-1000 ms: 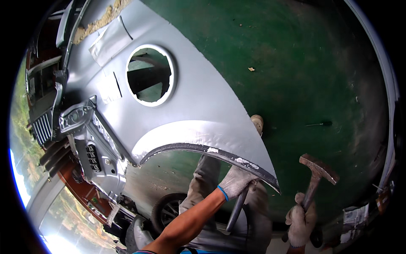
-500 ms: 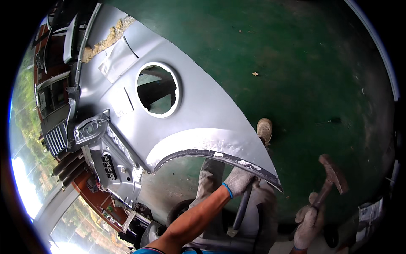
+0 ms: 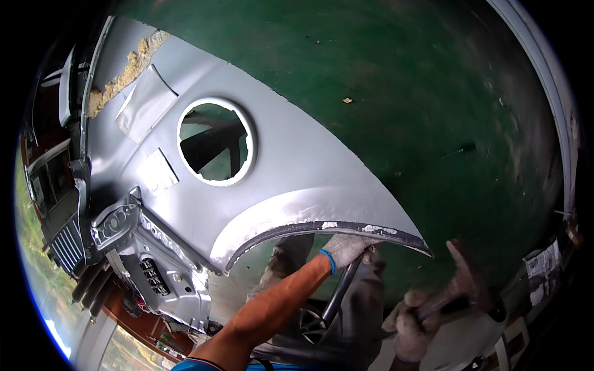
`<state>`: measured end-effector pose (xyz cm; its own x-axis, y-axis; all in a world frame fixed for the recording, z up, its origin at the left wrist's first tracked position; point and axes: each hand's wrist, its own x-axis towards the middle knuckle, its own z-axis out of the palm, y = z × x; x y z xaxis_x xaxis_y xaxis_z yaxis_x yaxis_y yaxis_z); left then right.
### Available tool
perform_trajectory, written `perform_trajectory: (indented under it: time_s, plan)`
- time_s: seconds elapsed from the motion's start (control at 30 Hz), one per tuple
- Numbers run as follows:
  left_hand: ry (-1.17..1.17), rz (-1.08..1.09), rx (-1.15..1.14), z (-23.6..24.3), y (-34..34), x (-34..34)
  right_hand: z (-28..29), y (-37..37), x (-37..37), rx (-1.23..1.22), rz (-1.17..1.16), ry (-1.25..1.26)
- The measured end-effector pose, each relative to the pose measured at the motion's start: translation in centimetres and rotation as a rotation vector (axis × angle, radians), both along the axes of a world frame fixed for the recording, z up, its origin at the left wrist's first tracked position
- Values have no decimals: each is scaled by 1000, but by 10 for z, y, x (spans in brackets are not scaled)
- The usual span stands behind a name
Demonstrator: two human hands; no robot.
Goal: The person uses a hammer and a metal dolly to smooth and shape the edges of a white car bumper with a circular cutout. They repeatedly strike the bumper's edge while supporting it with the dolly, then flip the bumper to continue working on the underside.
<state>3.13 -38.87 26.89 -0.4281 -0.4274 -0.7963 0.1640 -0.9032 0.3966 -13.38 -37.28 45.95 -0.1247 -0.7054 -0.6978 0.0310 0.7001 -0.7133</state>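
Note:
A silver-grey car body panel (image 3: 297,142) with a round hole spans the left and middle of the view. Under its dark curved wheel-arch edge is my left hand (image 3: 348,250), in a pale knit glove. It is closed at the upper end of a dark metal bar (image 3: 341,287) that slants down; the fingertips are partly hidden by the edge. My right hand (image 3: 411,326), also gloved, grips the handle of a hammer (image 3: 465,281), low on the right and apart from the panel. Motion blurs the hammer and this hand.
A screwdriver (image 3: 459,150) and a dry leaf (image 3: 347,100) lie on the green floor (image 3: 396,55). Yellowish foam (image 3: 130,71) clings to the panel's upper left. Bare metal structure (image 3: 151,272) joins the panel at lower left. Crumpled paper (image 3: 542,272) is at far right.
The view has shifted, so the panel appears lower and farther left. My right hand and the hammer have moved left, closer to the panel's tip. My left hand stays under the edge.

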Motion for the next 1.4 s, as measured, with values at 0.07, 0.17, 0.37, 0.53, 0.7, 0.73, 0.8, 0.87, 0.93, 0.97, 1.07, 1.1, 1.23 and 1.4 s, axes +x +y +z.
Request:
perform_trajectory:
  time_s: [0.07, 0.17, 0.37, 0.53, 0.7, 0.73, 0.8, 0.87, 0.93, 0.97, 1.07, 1.1, 1.23, 1.4]
  plan:
    - [-26, -105, -15, 4, -8, 7, -3, 17, 4, 132, 14, -60]
    - [-4, -40, -3, 2, -4, 4, -12, 14, 36, 277, 25, 27]
    - [-268, -223, -338, -48, 15, -12, -46, 13, 30, 194, 421, 153]
    - [-381, -126, -884, -30, 3, 6, -46, -32, 36, 120, 602, 224]
    - [-293, 31, -485, -45, 9, 1, -38, -50, 43, 93, 757, 229]
    - [-275, 50, -433, -50, 15, 1, -38, -50, 46, 183, 697, 211]
    - [-271, 88, -471, -57, 27, -2, -42, -43, 44, 200, 688, 231]
    - [-274, 72, -470, -61, 34, -1, -48, -39, 43, 185, 692, 253]
    - [-281, 47, -459, -62, 37, -1, -52, -38, 43, 138, 709, 280]
    - [-286, 37, -454, -63, 38, -1, -52, -39, 44, 140, 706, 259]
    - [-304, 21, -451, -64, 38, 1, -46, -49, 49, 93, 714, 199]
    - [-314, 21, -455, -63, 37, 3, -43, -54, 50, 43, 728, 181]
    - [-317, 2, -455, -66, 36, -5, -49, -55, 51, 126, 699, 143]
    - [-337, -17, -460, -67, 33, 2, -52, -54, 52, 29, 742, 195]
